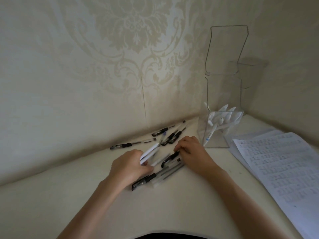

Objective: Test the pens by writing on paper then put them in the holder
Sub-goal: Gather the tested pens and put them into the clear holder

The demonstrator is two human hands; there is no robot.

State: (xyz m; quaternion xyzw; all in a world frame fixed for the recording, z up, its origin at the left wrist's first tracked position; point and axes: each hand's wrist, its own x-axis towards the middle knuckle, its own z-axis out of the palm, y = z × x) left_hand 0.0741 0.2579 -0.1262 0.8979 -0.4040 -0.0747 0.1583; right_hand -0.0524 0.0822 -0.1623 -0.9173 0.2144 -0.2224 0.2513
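Two slim white plastic pens (149, 151) lie side by side in the left grip (130, 163). Its fingers are curled round their lower ends, and the barrels point up and away toward the wall. The right grip (192, 151) sits just across from it, knuckles up. Its curled fingertips are closed on the end of a black-sleeved clear pen (170, 157), whose other end slants down toward the person.

Between and below the two grips lies a loose heap of clear-barrelled pens with black rubber sleeves (146, 180) on the white bench (69, 195), some crossing each other. A second cluster of the same pens (170, 135) lies beyond the grips near the wall. One more, a lone black-sleeved pen (127, 145), lies well to the left of it.

Just right of the right grip stands a clear acrylic square holder (222, 141) in the corner, and in it a bunch of white capped pens (219, 120) leans at different angles. One of these carries a small blue label – too small to read.

Right of the holder, stacked white paper sheets (276, 161) lie fanned on the bench, covered in rows of short pen marks – none legible. Behind the holder a tall transparent panel with a thin dark outline (226, 57) stands against the cream damask wallpaper (131, 31).
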